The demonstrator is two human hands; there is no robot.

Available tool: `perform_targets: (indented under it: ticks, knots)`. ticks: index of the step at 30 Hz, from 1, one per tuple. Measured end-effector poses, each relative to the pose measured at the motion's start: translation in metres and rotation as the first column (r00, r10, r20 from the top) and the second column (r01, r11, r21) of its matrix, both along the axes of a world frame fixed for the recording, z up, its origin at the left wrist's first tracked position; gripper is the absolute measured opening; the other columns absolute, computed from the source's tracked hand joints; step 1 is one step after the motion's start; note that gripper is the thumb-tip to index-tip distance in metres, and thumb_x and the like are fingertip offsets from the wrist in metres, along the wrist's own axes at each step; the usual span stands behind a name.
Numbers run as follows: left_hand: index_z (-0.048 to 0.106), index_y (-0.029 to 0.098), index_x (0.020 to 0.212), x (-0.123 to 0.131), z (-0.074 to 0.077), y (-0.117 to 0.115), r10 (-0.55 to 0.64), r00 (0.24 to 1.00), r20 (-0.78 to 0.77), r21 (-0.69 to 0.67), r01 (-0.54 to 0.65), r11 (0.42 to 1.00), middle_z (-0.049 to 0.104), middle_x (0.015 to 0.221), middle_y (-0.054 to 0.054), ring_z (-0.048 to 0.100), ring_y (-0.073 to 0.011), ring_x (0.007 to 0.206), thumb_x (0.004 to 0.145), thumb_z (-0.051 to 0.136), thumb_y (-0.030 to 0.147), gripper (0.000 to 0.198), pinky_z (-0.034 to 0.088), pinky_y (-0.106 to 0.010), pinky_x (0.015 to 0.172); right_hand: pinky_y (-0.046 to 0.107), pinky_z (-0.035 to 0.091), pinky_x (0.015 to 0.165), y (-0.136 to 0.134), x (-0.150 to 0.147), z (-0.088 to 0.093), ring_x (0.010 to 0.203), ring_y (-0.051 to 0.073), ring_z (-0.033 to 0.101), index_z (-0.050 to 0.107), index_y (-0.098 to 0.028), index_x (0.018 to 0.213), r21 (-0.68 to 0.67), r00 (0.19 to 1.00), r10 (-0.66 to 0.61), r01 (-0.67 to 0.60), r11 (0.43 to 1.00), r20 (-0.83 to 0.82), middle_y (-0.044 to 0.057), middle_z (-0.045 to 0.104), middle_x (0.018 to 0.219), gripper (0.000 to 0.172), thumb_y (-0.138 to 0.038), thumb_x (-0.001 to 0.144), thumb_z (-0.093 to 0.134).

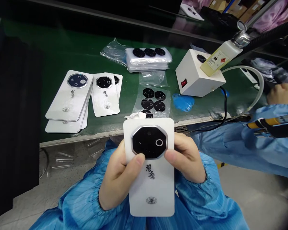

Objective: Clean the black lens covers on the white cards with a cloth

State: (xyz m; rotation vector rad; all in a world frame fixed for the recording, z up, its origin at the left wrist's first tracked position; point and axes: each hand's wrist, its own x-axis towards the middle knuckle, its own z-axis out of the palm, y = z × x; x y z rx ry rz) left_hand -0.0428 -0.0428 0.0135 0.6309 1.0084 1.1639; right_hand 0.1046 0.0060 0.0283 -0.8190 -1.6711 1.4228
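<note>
Between both hands, in front of the bench edge, is a white phone back cover with a black octagonal camera panel in a silver frame. My left hand grips its left side, the thumb on the panel's lower left edge. Around the right side closes my right hand, its thumb by the panel's lower right edge; the other fingers of both hands are hidden behind the cover. Just beyond it, a clear sheet carries several black octagonal pieces.
White covers are stacked on the left, with others beside them. Behind the sheet lies a pile of plastic sheets. At right stand a white box with a red switch and a tilted bottle. A co-worker's hand shows far right.
</note>
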Motion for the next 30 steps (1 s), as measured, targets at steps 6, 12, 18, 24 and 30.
perform_targets:
  ticks: [6, 12, 18, 24, 30]
  knots:
    - [0.06, 0.027, 0.106, -0.001, 0.001, -0.001, -0.056, 0.992, 0.116, 0.07, 0.049, 0.996, 0.068, 0.089, -0.002, 0.063, -0.0182, 0.071, 0.081, 0.057, 0.033, 0.026, 0.049, -0.026, 0.055, 0.017, 0.039, 0.05, -0.005, -0.006, 0.003, 0.054, 0.005, 0.044, 0.052, -0.017, 0.065, 0.068, 1.0, -0.02, 0.018, 0.998, 0.023, -0.004, 0.049, 0.062, 0.012, -0.013, 0.076, 0.056]
    - [0.068, 0.021, 0.086, -0.007, -0.001, 0.002, -0.152, 0.987, -0.057, 0.117, 0.158, 0.981, 0.058, 0.055, 0.0, 0.049, -0.0125, 0.046, 0.079, 0.057, 0.039, 0.022, 0.037, -0.022, 0.038, 0.018, 0.039, 0.047, -0.007, -0.006, 0.005, 0.053, 0.007, 0.044, 0.051, -0.018, 0.064, 0.06, 0.998, -0.052, 0.05, 0.997, 0.03, -0.004, 0.049, 0.06, 0.014, -0.013, 0.076, 0.054]
    - [0.069, 0.024, 0.087, -0.009, -0.004, 0.006, -0.132, 0.985, -0.111, 0.232, 0.155, 0.96, 0.059, 0.057, 0.0, 0.049, -0.0114, 0.048, 0.081, 0.056, 0.032, 0.016, 0.038, -0.019, 0.039, 0.02, 0.043, 0.047, -0.008, -0.005, 0.004, 0.055, 0.009, 0.049, 0.054, -0.02, 0.066, 0.127, 0.991, -0.093, 0.08, 0.989, 0.098, -0.002, 0.053, 0.062, 0.009, -0.017, 0.074, 0.057]
    - [0.065, 0.027, 0.09, -0.012, -0.007, 0.005, -0.137, 0.972, -0.191, 0.293, 0.19, 0.937, 0.062, 0.064, 0.001, 0.052, -0.0116, 0.052, 0.084, 0.054, 0.028, 0.013, 0.042, -0.02, 0.042, 0.022, 0.045, 0.046, -0.009, -0.004, 0.003, 0.057, 0.012, 0.053, 0.057, -0.02, 0.069, 0.143, 0.988, -0.104, 0.086, 0.986, 0.118, 0.0, 0.057, 0.065, 0.005, -0.019, 0.074, 0.057]
    - [0.062, 0.027, 0.084, -0.011, -0.009, 0.004, -0.139, 0.973, -0.186, 0.29, 0.189, 0.938, 0.059, 0.062, 0.004, 0.05, -0.0099, 0.05, 0.084, 0.053, 0.028, 0.009, 0.039, -0.018, 0.041, 0.021, 0.044, 0.045, -0.01, -0.004, 0.003, 0.053, 0.01, 0.05, 0.054, -0.019, 0.064, 0.123, 0.988, -0.101, 0.086, 0.989, 0.121, -0.001, 0.053, 0.06, 0.011, -0.019, 0.075, 0.057]
